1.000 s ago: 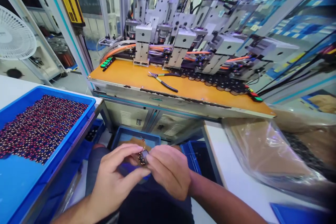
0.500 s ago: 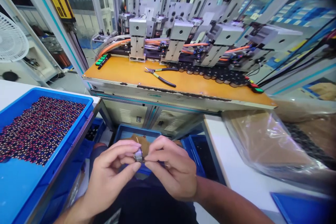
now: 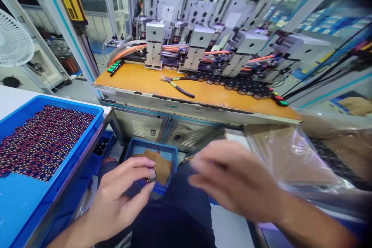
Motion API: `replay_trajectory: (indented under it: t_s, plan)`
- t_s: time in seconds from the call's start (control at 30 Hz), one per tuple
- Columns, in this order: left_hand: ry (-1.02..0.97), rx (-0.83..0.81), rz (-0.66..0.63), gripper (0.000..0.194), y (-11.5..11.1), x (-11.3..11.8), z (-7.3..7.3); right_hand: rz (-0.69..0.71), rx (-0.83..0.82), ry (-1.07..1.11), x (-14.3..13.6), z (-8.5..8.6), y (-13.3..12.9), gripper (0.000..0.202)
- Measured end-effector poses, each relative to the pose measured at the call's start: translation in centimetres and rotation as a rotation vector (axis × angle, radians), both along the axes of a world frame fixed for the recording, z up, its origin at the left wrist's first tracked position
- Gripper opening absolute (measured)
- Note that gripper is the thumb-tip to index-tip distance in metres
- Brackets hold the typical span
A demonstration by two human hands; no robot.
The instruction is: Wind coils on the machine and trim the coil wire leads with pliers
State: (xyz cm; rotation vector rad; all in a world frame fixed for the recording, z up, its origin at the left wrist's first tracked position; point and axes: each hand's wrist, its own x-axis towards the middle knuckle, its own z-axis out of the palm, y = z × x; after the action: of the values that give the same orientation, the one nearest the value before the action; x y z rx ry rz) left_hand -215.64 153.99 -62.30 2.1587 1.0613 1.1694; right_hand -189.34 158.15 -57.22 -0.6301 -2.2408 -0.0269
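My left hand (image 3: 122, 190) is closed, pinching a small silvery metal cylinder (image 3: 151, 177) between thumb and fingers above my lap. The cylinder is partly covered by the fingertips, so its ends are hard to make out. To the right, apart from it, my right hand (image 3: 235, 180) is smeared by motion over the edge of the white table. Whether anything sits between its fingers cannot be seen. Below and beyond my hands lies a blue tray (image 3: 174, 155) with a piece of brown cardboard (image 3: 159, 164) in it.
A blue bin (image 3: 99, 114) with many small dark, red-flecked parts stands at left. On the orange bench (image 3: 139, 85) lie pliers (image 3: 180, 87) and a row of black round parts (image 3: 232, 81), before a machine (image 3: 200, 37). A plastic-wrapped cardboard pack (image 3: 279, 151) is at right.
My right hand has come away from the metal cylinder and moved right, toward the white table. My left hand keeps the cylinder in nearly the same place.
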Motion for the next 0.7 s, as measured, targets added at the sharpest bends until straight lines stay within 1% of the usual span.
replay_trajectory:
  t_s: [0.07,0.1,0.13,0.17,0.2,0.23,0.27,0.37,0.43,0.47,0.5,0.53,0.57,0.6,0.63,0.67,0.7]
  plan:
    - [0.018,-0.009,-0.026,0.032,0.0,0.3,0.1,0.151,0.3,-0.241,-1.2,0.5,0.2,0.022]
    - [0.017,-0.013,-0.033,0.032,0.0,0.4,0.1,0.202,0.402,-0.305,-1.9,0.4,0.4,0.026]
    - [0.013,-0.019,-0.036,0.032,-0.1,0.5,0.1,0.213,0.434,-0.338,-2.5,0.2,0.5,0.028]
    - [0.006,-0.027,-0.036,0.032,-0.2,0.5,0.1,0.207,0.395,-0.359,-3.0,-0.2,0.6,0.029]
    - [-0.002,-0.04,-0.037,0.032,-0.2,0.5,0.0,0.206,0.301,-0.368,-3.4,-0.5,0.6,0.03]
    - [-0.011,-0.058,-0.039,0.032,-0.3,0.4,0.0,0.202,0.169,-0.355,-3.7,-0.9,0.6,0.033]
    - [-0.021,-0.078,-0.044,0.032,-0.4,0.3,0.0,0.195,0.0,-0.319,-3.9,-1.2,0.4,0.035]
    - [-0.057,-0.127,-0.055,0.033,-0.5,-0.1,-0.1,0.198,-0.628,-0.134,-4.5,-1.4,-0.4,0.033]
    - [-0.093,-0.12,-0.064,0.034,-0.5,-0.3,-0.1,0.205,-1.058,-0.031,-4.7,-1.2,-0.9,0.027]
    - [-0.11,-0.108,-0.071,0.035,-0.5,-0.4,-0.2,0.215,-1.235,-0.011,-4.8,-1.0,-0.9,0.025]
    - [-0.125,-0.094,-0.079,0.035,-0.4,-0.4,-0.3,0.225,-1.353,-0.016,-4.8,-0.7,-0.5,0.023]
    - [-0.14,-0.08,-0.085,0.035,-0.4,-0.4,-0.4,0.23,-1.389,-0.029,-4.7,-0.4,0.2,0.023]
    - [-0.155,-0.068,-0.083,0.034,-0.3,-0.5,-0.5,0.221,-1.327,-0.033,-4.4,-0.1,1.3,0.023]
    - [-0.17,-0.059,-0.075,0.034,-0.2,-0.5,-0.6,0.18,-1.171,-0.02,-4.0,0.2,3.0,0.022]
    - [-0.185,-0.053,-0.058,0.034,-0.1,-0.5,-0.8,0.097,-0.95,-0.007,-3.5,0.6,5.1,0.02]
    - [-0.201,-0.049,-0.034,0.034,-0.1,-0.5,-0.9,-0.021,-0.688,0.01,-2.9,0.9,7.5,0.017]
    - [-0.216,-0.048,-0.007,0.033,0.0,-0.5,-1.0,-0.19,-0.456,0.002,-2.3,1.3,10.1,0.015]
